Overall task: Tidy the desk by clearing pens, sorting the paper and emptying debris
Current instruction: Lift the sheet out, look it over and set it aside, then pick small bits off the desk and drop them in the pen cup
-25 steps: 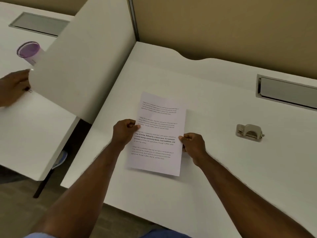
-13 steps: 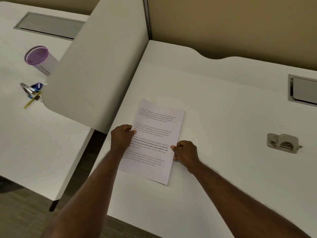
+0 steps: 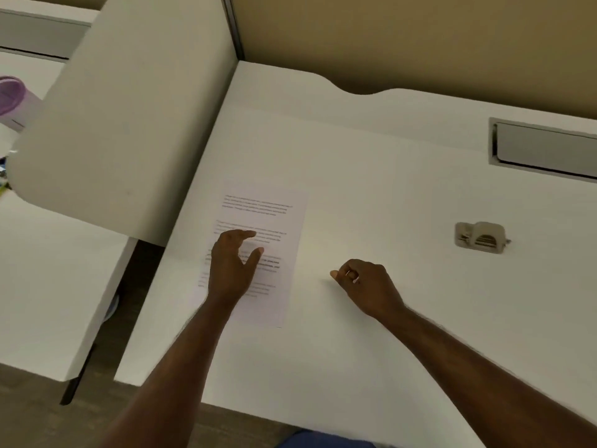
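Note:
A printed sheet of paper lies flat on the white desk, near its left side. My left hand hovers over or rests on the sheet's lower half with fingers spread and relaxed, holding nothing. My right hand is off the paper, just to its right above the desk, fingers loosely curled with nothing in them. A beige hole punch sits further right on the desk.
A white divider panel stands along the desk's left edge. Beyond it on the neighbouring desk is a purple-lidded cup. A grey cable hatch is set into the desk at the right. Floor shows at the bottom left.
Both hands have let go of the sheet, which now lies flat. My left hand opened over it and my right hand drew away to the right.

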